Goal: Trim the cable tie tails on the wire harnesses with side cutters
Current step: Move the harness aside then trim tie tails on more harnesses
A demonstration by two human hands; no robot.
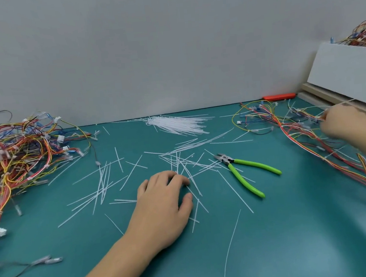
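**Lead:** Where did the hands stand when you checked in?

**Me:** I saw the left hand [164, 204] resting flat on the green mat [291, 251], fingers relaxed over the scattered cut tails [106, 187], holding nothing. The right hand [345, 124] was out at the right-hand harness pile [301, 130], its fingers curled in among the wires; it looked like it was pinching one harness, though motion blur kept me from seeing exactly which.

**Lead:** And the side cutters?

**Me:** The side cutters [246, 172] lay untouched on the mat between the two hands, green handles spread toward me, nose pointing away and left. A bigger harness pile [16, 155] sat far left, spare cable ties [176, 123] near the wall.

**Lead:** So the step was fetching the next harness?

**Me:** That was my judgement. To do it well, I'd have lifted one harness clear of the tangle, brought it to the middle, steadied it with the left hand near the tie head, and only then taken the cutters to snip flush.
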